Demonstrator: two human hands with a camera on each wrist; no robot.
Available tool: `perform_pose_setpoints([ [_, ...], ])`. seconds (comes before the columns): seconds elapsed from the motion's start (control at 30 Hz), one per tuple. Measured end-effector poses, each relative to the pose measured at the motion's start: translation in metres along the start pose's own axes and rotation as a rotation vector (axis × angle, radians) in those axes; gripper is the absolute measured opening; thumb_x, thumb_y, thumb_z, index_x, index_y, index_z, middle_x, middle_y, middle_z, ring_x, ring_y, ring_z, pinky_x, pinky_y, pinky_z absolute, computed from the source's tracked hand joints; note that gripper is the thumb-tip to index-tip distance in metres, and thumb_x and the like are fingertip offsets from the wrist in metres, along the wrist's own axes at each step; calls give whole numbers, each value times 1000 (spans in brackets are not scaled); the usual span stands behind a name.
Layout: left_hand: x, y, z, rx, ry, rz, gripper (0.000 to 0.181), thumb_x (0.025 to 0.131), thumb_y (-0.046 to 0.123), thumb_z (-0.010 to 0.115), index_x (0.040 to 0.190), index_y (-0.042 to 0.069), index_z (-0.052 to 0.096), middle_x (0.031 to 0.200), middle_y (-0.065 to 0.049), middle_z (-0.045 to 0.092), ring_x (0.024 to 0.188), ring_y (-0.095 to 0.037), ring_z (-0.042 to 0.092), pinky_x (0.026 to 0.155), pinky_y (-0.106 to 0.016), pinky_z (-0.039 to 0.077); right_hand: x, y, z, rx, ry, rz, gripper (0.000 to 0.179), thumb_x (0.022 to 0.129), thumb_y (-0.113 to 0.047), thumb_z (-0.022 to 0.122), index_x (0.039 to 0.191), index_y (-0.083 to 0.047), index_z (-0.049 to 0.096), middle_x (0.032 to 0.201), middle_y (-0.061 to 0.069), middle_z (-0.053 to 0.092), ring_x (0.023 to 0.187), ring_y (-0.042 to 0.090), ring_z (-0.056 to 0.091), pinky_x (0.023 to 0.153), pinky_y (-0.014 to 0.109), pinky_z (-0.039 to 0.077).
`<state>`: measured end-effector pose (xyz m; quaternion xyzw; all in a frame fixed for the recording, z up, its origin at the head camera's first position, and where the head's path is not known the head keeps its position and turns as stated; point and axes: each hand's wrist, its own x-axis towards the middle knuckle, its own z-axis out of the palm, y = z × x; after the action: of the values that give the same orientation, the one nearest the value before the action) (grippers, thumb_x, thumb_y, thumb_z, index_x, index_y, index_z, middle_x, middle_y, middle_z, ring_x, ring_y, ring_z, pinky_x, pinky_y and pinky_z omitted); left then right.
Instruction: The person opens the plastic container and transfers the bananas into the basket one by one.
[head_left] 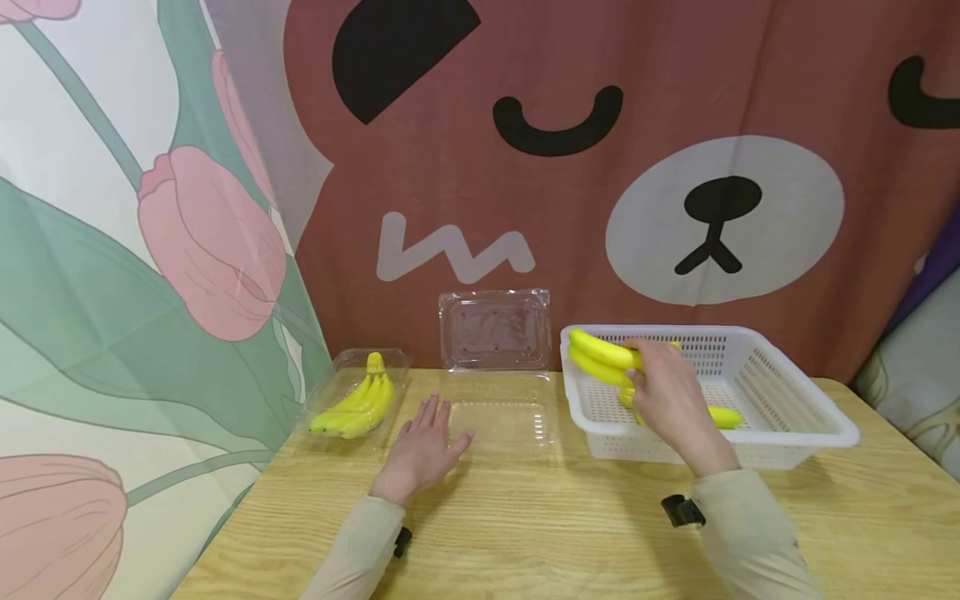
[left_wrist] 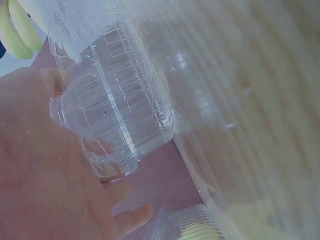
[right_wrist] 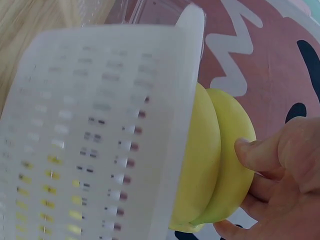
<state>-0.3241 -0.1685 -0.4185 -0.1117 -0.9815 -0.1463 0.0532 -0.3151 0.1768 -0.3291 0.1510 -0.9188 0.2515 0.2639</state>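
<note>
My right hand [head_left: 670, 396] grips a bunch of yellow bananas [head_left: 603, 358], lifted above the left part of a white perforated basket [head_left: 813, 408]. In the right wrist view the thumb presses against one banana [right_wrist: 232, 150], and the basket wall [right_wrist: 100, 120] hides part of the bunch. More yellow bananas [head_left: 725, 417] lie inside the basket, partly covered by my right arm. My left hand [head_left: 422, 450], fingers extended, rests at the left edge of a transparent clamshell box [head_left: 498, 425]. Its lid [head_left: 495, 329] stands raised at the back. The left wrist view shows the fingers against the clear plastic [left_wrist: 110, 100].
Left of my left hand, another clear plastic box [head_left: 401, 360] contains a bunch of bananas [head_left: 356, 407]. Everything stands on a wooden table [head_left: 525, 525]. Behind it hangs a bear-print curtain [head_left: 585, 233], with a tulip-print curtain [head_left: 210, 242] at the left.
</note>
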Motion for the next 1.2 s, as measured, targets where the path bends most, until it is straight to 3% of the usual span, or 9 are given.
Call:
perform_pose_setpoints([
  [0.33,0,1,-1,-4,-8,-8,79,101,58,38,154,1,27,161,-19,16,148,-34,14,115,-56,21,-8,21,-14,-40,3,31,38,92,6,61,129,5,54,121,26,57,104,42,48,84,60,39],
  [1.03,1,1,0,5,-15,-1,80,100,60,35,154,1,26,161,-18,15,148,-34,14,115,-56,21,-26,69,-34,-113,-25,110,42,90,8,60,131,12,49,119,32,53,102,47,46,89,64,37],
  [1.2,0,1,-1,2,-14,-3,79,101,58,37,154,1,26,161,-19,15,148,-34,13,115,-56,21,-26,73,-33,-125,-21,89,40,89,9,61,128,11,51,116,32,56,100,47,48,87,63,38],
])
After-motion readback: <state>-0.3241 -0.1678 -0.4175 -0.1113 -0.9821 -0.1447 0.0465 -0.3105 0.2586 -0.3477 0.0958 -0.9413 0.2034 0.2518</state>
